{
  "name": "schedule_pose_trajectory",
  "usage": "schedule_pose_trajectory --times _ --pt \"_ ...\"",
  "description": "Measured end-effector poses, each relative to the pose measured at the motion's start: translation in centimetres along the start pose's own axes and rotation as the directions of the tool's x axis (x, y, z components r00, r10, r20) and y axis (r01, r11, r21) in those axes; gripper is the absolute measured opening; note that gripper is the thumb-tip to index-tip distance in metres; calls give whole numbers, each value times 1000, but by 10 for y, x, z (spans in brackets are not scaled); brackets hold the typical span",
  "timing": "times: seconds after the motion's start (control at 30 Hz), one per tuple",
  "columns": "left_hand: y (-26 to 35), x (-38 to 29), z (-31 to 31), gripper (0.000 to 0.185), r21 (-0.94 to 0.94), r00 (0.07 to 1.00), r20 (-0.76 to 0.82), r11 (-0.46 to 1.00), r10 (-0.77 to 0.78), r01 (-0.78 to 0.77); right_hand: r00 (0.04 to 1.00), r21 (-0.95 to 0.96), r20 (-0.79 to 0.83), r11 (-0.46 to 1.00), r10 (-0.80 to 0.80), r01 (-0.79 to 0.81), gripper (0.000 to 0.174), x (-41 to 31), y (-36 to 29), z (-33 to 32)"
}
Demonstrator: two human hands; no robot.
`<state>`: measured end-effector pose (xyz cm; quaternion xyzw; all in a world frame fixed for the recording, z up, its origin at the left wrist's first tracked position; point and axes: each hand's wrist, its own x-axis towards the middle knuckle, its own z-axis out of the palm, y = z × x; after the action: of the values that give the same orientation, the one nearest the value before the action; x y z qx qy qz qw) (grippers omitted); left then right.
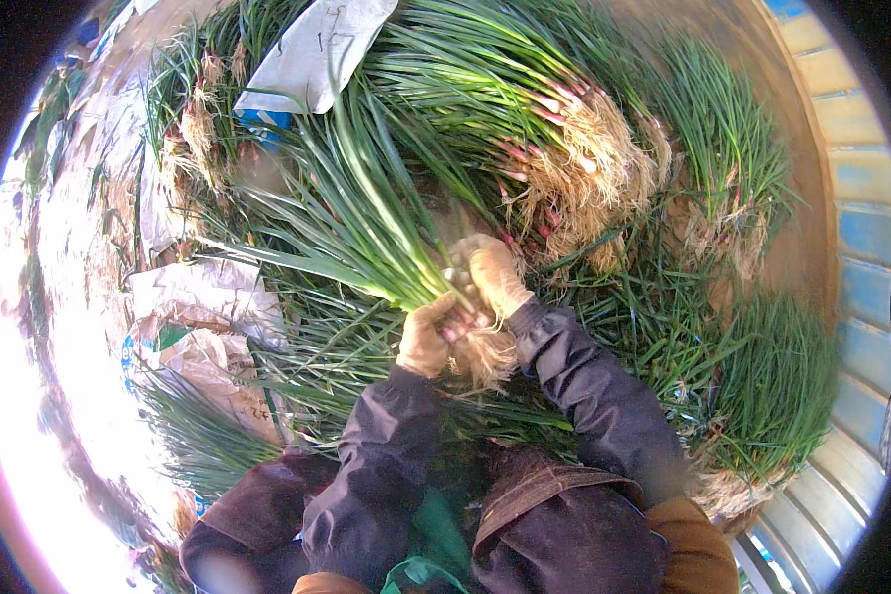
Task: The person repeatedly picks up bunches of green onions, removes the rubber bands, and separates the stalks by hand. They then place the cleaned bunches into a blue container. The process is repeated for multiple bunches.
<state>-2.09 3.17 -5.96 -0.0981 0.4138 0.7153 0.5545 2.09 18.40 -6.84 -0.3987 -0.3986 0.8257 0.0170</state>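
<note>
In front of me I hold a bunch of green garlic point(393, 237), its long leaves fanning up and to the left. My left hand point(425, 338), in a tan work glove, is closed around the stems just above the pale pink bulbs. The roots point(484, 358) hang below, between my wrists. My right hand point(494, 275), gloved alike, curls against the right side of the same bunch near the bulbs; its fingertips are blurred and partly hidden. Beyond it lies a large heap of green garlic point(460, 82) with pink bulbs and thick, straw-coloured roots.
Loose leaves point(609, 319) litter the ground around me. More bundles stand at the right, one at the far side point(735, 134) and one nearer point(772, 393). White sacks point(208, 297) lie at the left, another sack point(319, 52) at the top. A ridged metal wall point(869, 252) curves along the right.
</note>
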Motion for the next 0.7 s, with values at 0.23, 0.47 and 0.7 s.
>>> schedule_pose_trajectory --times 0.23,0.47,0.7 --pt "32 -58 5 64 -424 948 148 884 283 -198 935 -936 260 303 243 182 20 -8 -31 -21" --pt "14 -16 5 44 -306 997 32 950 76 -62 892 -965 52 207 -450 160 22 36 -48 -13" --pt "-1 9 6 30 -101 1000 -11 995 -5 4 991 -153 -75 980 115 -125 23 -2 -3 -14"
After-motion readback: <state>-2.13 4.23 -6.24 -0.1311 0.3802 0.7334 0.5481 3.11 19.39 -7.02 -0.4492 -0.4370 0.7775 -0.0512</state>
